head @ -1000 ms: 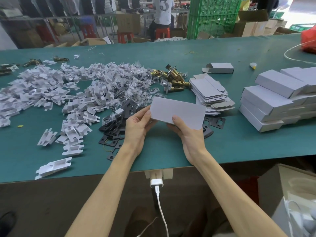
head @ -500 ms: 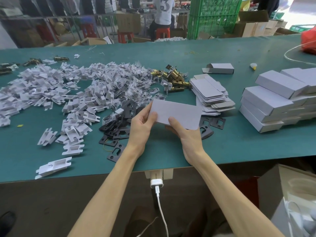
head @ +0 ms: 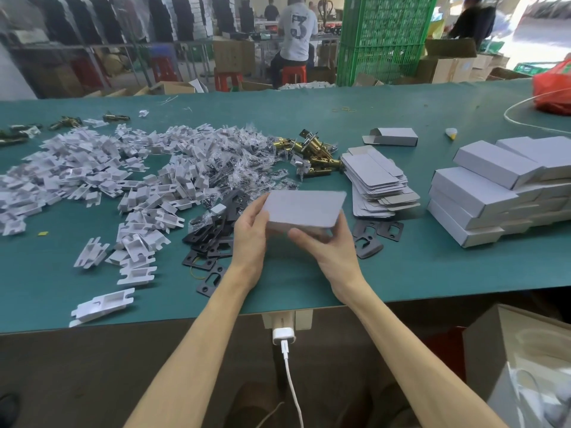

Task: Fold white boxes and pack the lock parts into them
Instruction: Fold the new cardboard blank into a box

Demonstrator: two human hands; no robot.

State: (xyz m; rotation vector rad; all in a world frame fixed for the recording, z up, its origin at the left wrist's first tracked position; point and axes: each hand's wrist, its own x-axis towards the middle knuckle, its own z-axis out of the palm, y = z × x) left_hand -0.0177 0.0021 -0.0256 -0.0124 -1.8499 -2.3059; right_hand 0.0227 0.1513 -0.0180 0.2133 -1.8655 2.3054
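I hold a white box blank (head: 304,208) just above the green table (head: 401,273), near its front edge. My left hand (head: 250,233) grips its left end. My right hand (head: 327,242) grips its near right side, thumb on the front face. The blank looks partly opened into a box shape. Under my hands lie black strike plates (head: 213,242). A stack of flat blanks (head: 377,180) lies to the right. Brass latch bodies (head: 315,149) lie behind it. White plastic inserts (head: 92,168) and small screw bags (head: 244,159) spread across the left.
Finished white boxes (head: 482,196) are stacked at the right. One folded box (head: 392,136) lies further back. A red bag (head: 553,91) and a white cable (head: 525,103) lie at the far right. A charger (head: 283,335) hangs from the table's front edge. A person sits beyond the table.
The blank has gone from a flat sheet held up to a partly opened shape, lowered and pulled closer. My right hand has shifted round to its near right side.
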